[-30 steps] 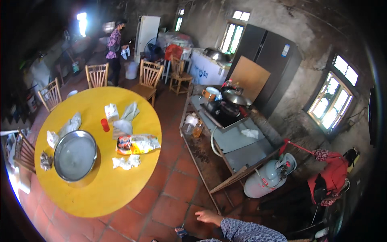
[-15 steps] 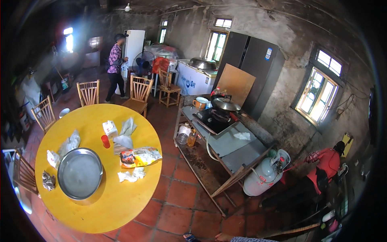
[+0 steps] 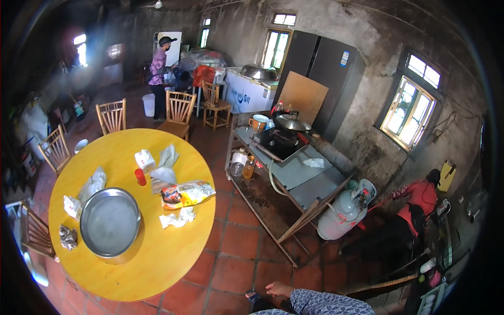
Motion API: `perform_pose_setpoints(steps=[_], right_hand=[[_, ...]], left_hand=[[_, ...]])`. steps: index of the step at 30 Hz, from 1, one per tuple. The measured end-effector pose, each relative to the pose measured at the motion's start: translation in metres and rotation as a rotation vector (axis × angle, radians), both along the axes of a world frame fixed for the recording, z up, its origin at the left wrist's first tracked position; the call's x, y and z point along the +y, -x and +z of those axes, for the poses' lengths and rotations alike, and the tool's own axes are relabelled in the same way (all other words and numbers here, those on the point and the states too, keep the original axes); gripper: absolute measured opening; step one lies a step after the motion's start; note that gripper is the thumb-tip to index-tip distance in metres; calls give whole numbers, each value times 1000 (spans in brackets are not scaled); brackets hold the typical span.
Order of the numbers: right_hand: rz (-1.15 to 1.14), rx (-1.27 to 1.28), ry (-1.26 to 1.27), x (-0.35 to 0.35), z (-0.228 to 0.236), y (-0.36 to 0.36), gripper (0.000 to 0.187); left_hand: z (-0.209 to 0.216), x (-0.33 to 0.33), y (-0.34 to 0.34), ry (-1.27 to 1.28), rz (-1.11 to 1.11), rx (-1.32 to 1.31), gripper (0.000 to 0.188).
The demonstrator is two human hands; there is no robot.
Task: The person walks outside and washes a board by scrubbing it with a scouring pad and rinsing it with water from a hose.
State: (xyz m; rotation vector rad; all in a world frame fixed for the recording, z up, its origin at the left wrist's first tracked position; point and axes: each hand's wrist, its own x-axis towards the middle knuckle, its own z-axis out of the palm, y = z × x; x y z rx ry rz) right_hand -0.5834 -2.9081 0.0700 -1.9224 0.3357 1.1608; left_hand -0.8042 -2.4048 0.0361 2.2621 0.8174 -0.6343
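Note:
My right hand (image 3: pixel 279 289) comes in at the lower edge, its patterned blue-grey sleeve (image 3: pixel 328 303) behind it. The fingers look loosely curled, with nothing visible in them. It hangs over the red tiled floor, touching nothing, close to my sandalled foot (image 3: pixel 253 297). My left hand is out of sight. To the left stands a round yellow table (image 3: pixel 157 262). On it are a large metal basin (image 3: pixel 110 222) of cloudy liquid, a red cup (image 3: pixel 140 177), an orange-and-yellow food packet (image 3: pixel 187 194), crumpled tissues (image 3: pixel 177 217) and plastic bags (image 3: pixel 93 185).
A metal worktable (image 3: pixel 299 184) carries a lidded pan (image 3: pixel 293 123) on a cooker. Beside it stands a gas cylinder (image 3: pixel 342 213). A person in red (image 3: pixel 418 206) bends at the right; another in purple (image 3: pixel 158 67) stands at the back. Bamboo chairs (image 3: pixel 111 117) ring the table.
My right hand and sleeve have come further into view at the bottom. The person at the back has shifted and turned, and a white bucket shows beside them. The view has tilted slightly.

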Motion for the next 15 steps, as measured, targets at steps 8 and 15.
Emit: perform_pose_setpoints(steps=[8,15], right_hand=[[498,-368,59,104,37,-11,39],[748,-146,-260,277,64,-16,45]], left_hand=[[1,18,73,517,1146,-490,11],[-11,58,159,806,1404,-260,26]])
